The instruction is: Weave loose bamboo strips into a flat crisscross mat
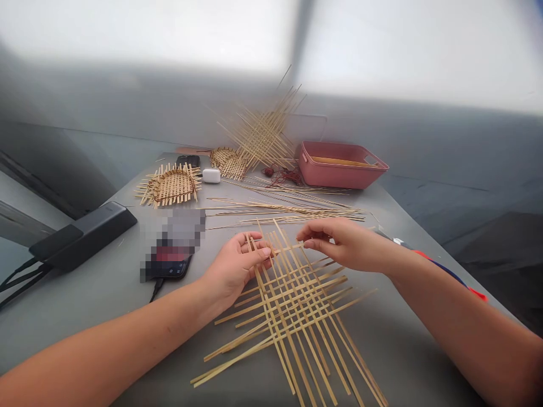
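A loose lattice of pale bamboo strips (292,299) lies crossed on the grey table in front of me. My left hand (241,263) is at its upper left, thumb and fingers closed on strip ends. Over the upper right edge, my right hand (339,243) has its fingers curled, with thumb and index near the end of a crosswise strip. Whether that strip is pinched is hard to tell. Long loose strips (288,210) lie across the table beyond both hands.
Woven pieces (173,185), a white case (211,176) and a pink bin (339,169) stand farther back. A phone (176,267) and a black power block (91,232) are on the left. A larger lattice (265,133) leans at the back.
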Demonstrator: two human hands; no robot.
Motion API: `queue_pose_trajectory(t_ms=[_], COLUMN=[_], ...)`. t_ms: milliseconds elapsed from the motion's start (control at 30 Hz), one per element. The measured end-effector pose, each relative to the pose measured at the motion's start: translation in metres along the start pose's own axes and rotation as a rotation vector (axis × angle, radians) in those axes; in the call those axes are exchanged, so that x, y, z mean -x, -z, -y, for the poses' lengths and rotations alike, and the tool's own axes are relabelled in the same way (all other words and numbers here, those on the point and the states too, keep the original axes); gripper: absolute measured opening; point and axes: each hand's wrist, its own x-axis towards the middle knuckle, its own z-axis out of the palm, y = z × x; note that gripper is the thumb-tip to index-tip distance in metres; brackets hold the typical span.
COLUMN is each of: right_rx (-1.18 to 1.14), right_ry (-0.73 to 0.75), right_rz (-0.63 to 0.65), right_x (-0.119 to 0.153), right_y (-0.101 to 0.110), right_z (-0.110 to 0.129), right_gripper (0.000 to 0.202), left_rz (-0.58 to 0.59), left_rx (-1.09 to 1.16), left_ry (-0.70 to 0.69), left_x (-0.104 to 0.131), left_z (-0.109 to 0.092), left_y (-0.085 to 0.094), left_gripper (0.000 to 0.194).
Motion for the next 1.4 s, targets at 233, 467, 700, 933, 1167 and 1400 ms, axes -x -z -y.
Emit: queue_pose_trajectory(t_ms=[233, 467, 700, 933, 1167, 1400], right_rx=[-0.057, -0.342, -0.425, -0.441, -0.467, -0.431], right_ry=[-0.017, -0.035, -0.055, -0.097, -0.087, -0.06], right_rz=[0.01, -0.003, 0.016, 0.008, 0.019, 0.017], right_x=[0.0, -0.002, -0.004, -0.003, -0.004, -0.005], right_y=[0.003, -0.006, -0.009, -0.006, -0.008, -0.006], right_z=[-0.001, -0.011, -0.016, -0.012, -0.012, -0.01], right_gripper=[0.026, 0.025, 0.025, 0.029, 0.025, 0.027], left_rz=[0.003, 0.044, 0.014, -0.042, -0.036, -0.027], left_rx=[-0.005, -0.025, 0.023, 0.088, 0.029, 0.061], left_ry=[0.011, 0.093, 0.136, 0.076, 0.042, 0.035], left_x=[0.0, -0.001, 0.002, -0.002, -0.003, -0.003], left_z=[0.001, 0.003, -0.002, -0.002, -0.003, 0.0], left_y=[0.001, 0.001, -0.002, -0.001, 0.0, 0.002], left_gripper=[0.031, 0.032, 0.028, 0.021, 0.026, 0.021])
